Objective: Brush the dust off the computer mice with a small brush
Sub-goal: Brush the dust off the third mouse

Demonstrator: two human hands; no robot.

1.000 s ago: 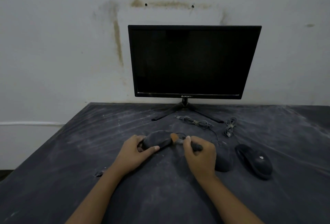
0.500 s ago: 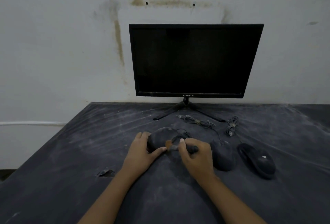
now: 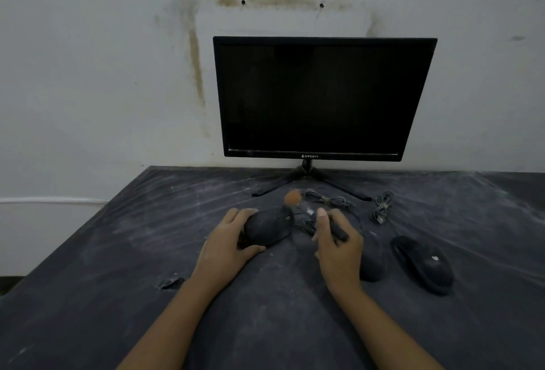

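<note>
Small brush [image 3: 312, 210] pinched in right hand [image 3: 339, 247], dark handle across the fingers, orange bristles blurred just beyond the front of the mouse. Black computer mouse [image 3: 268, 229] clasped by left hand [image 3: 227, 247], fingers curled round its left side, thumb under the near edge, on dusty black table [image 3: 118, 251]. Second mouse [image 3: 373, 260] partly behind right hand; third mouse [image 3: 423, 265] farther right. Coiled cables [image 3: 382, 207] behind, near dark monitor [image 3: 321, 98].

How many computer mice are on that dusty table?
3: one mouse under the left hand, a second mouse partly behind the right hand, a third mouse farthest right.
</note>
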